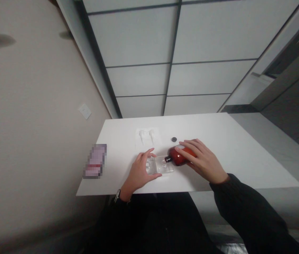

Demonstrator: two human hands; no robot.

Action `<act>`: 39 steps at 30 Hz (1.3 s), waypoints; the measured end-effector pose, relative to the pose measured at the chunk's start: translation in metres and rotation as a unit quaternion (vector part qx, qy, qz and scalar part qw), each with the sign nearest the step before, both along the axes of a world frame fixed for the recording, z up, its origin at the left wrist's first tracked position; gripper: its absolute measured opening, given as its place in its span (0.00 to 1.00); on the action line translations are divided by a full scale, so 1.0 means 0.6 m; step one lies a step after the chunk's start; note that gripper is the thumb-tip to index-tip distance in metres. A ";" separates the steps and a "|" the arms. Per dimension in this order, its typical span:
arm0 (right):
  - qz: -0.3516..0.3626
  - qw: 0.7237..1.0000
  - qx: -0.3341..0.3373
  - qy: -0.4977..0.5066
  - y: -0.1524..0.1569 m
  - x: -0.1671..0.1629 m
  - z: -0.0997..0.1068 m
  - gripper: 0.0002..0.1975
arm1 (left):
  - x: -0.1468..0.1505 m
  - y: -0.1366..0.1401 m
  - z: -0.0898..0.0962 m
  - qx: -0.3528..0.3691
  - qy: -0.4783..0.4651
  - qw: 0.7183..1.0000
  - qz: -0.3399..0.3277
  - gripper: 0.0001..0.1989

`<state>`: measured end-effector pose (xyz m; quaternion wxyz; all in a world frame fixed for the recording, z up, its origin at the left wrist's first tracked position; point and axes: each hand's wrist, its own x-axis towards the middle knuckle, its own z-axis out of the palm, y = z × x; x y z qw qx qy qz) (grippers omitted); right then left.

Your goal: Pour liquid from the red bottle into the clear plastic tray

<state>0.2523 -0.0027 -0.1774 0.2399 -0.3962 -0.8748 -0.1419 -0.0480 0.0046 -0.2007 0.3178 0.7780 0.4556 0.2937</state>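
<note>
While red bottle point(180, 157) lies sideways, right hand point(201, 159) covers it.

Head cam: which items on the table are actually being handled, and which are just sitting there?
In hand:
- red bottle, lying on its side under the right hand
- clear plastic tray, touched by the left hand

Lying about:
- small dark cap, apart from both hands
- white pump parts farther back
- blurred pink item at the edge of the white table
</note>
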 end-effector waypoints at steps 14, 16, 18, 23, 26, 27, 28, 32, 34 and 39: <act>0.019 0.998 0.040 -0.040 0.002 0.002 0.013 0.30 | 0.000 -0.001 0.001 0.001 -0.002 1.000 -0.004 0.51; 0.020 0.998 0.042 -0.045 0.002 0.003 0.014 0.30 | 0.000 -0.001 0.002 0.002 -0.004 1.000 -0.005 0.50; 0.019 0.998 0.040 -0.051 0.003 0.004 0.015 0.30 | 0.001 -0.001 0.002 0.001 -0.005 1.000 -0.005 0.51; 0.021 0.997 0.044 -0.061 0.003 0.004 0.015 0.29 | 0.001 -0.002 -0.001 -0.001 -0.008 1.000 -0.003 0.51; 0.022 0.997 0.044 -0.054 0.003 0.003 0.015 0.30 | 0.001 -0.002 -0.004 -0.001 -0.006 1.000 -0.002 0.51; 0.023 0.998 0.042 -0.052 0.003 0.003 0.015 0.30 | 0.001 -0.002 -0.005 -0.001 -0.006 1.000 -0.003 0.51; 0.023 0.998 0.040 -0.050 0.003 0.003 0.016 0.30 | 0.001 -0.001 -0.005 0.000 -0.005 1.000 -0.004 0.51; 0.020 0.998 0.037 -0.055 0.003 0.003 0.016 0.29 | 0.000 0.000 -0.006 0.001 -0.003 1.000 -0.005 0.51; 0.020 0.997 0.041 -0.059 0.004 0.003 0.016 0.29 | -0.001 0.000 -0.005 0.000 -0.002 1.000 -0.004 0.51; 0.021 0.996 0.052 -0.064 0.005 0.004 0.017 0.33 | -0.001 0.000 -0.004 0.009 0.001 1.000 -0.005 0.51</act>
